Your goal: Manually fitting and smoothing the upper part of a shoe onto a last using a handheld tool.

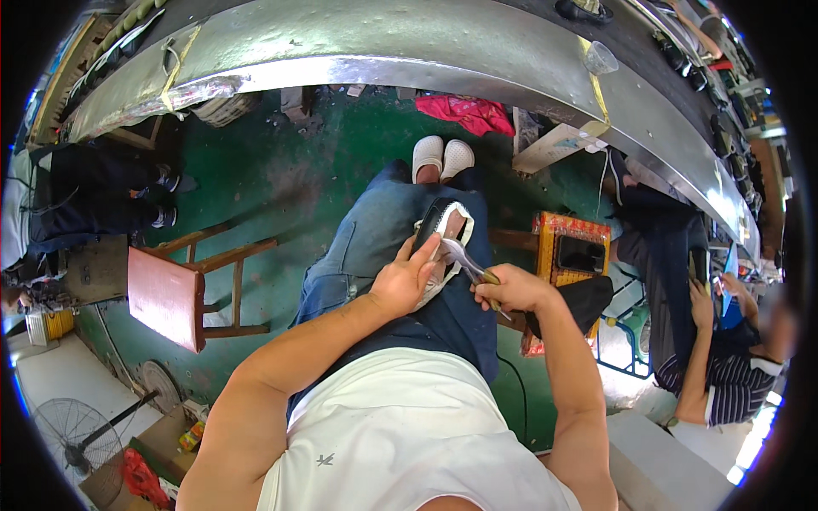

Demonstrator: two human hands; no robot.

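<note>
A shoe [433, 223] with a black outer side and white lining edges lies across my thighs, its toe pointing away from me. My left hand [411, 278] is closed around its near part, thumb and fingers pressing on the side and the opening. In my right hand [515, 288] is a pair of metal pliers [460, 255], gripped by the handles. The pliers' head reaches to the shoe's white edge next to my left fingertips. Whether the jaws pinch the edge is too small to tell.
A long metal-faced workbench [358, 75] curves across the far side. A wooden stool [166, 294] stands left; a red-and-yellow seat [550, 247] with a black phone-like object [581, 254] is at right. Co-workers sit at both sides. A fan [77, 439] stands near left.
</note>
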